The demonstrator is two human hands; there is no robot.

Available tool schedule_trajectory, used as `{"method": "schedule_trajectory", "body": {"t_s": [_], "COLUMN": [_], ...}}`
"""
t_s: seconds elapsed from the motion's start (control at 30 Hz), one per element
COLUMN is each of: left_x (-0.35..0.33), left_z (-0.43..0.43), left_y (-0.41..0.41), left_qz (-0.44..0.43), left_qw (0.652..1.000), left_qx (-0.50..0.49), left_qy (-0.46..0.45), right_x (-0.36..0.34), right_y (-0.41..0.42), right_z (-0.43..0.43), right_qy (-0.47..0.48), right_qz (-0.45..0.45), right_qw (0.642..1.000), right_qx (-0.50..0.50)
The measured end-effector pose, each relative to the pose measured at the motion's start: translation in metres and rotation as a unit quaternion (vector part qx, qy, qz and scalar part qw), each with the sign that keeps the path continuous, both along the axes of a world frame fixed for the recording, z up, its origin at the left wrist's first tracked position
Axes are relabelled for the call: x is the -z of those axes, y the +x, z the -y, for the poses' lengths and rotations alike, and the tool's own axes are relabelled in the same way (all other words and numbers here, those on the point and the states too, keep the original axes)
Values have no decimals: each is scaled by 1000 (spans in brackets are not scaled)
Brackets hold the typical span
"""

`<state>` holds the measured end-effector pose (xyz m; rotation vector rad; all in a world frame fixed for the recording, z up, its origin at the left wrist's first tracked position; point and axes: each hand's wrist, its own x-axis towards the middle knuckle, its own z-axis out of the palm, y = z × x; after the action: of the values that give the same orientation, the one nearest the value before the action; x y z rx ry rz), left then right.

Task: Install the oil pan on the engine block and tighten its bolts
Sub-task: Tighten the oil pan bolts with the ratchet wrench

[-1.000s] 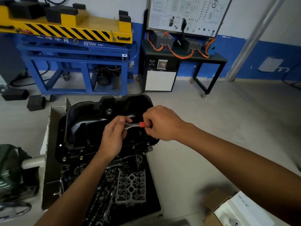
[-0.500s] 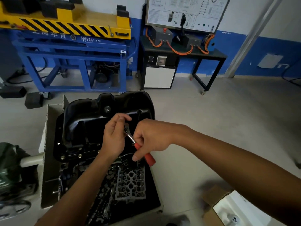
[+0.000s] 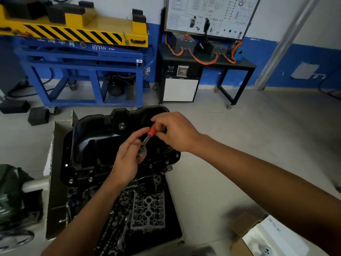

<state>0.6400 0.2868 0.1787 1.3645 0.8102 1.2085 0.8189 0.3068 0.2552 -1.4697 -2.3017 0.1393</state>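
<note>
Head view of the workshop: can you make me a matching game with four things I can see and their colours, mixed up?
Things:
1 oil pan
2 ratchet handle
3 lift stand frame
4 cabinet door

Colours:
A white
B red
C black
D blue

Pairs: 1-C; 2-B; 3-D; 4-A

1. Stand: white letters on its blue top beam read roughly "HYXNV", then digits like "135". The last letters and the digits are blurred.
2. Same beam, left of those letters: a row of white Chinese characters, too blurred to read.
3. Board on the wall: a diagram with blocks of small print, none legible.
4. White sheet in the carton: a line of tiny print near its top edge, unreadable.
</note>
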Motion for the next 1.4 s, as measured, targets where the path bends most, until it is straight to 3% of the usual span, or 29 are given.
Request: {"method": "schedule_trajectory", "body": {"t_s": [0.1,0.3,0.37,0.47,0.63,0.8,1.0,1.17,1.4], "left_x": [-1,-6,-6,-8,-9,-5,-5,-5,-7], "left_z": [0,1,-1,-3,-6,-5,-3,-5,-4], "left_y": [-5,-4,-4,-1,2,-2,-1,3,8], "left_qz": [10,18,21,-3,-29,-25,-25,-36,-30], "left_qw": [1000,999,999,999,996,994,996,998,999], "left_qx": [13,-24,-41,-52,-74,-90,-78,-57,-17], "left_qy": [-8,12,0,3,42,60,36,16,-12], "right_x": [14,-7,-22,-29,-13,-6,-29,-42,-33], "right_y": [0,5,10,11,-13,-28,-19,-10,-13], "right_z": [2,9,12,20,34,41,27,16,7], "right_qy": [12,0,-83,-275,-389,-391,-361,-256,-86], "right_qz": [-36,27,17,-2,-9,-38,41,138,177], "right_qw": [999,999,996,960,918,916,929,956,980], "right_qx": [-24,-21,-27,-47,-73,-85,-74,-40,-1]}}
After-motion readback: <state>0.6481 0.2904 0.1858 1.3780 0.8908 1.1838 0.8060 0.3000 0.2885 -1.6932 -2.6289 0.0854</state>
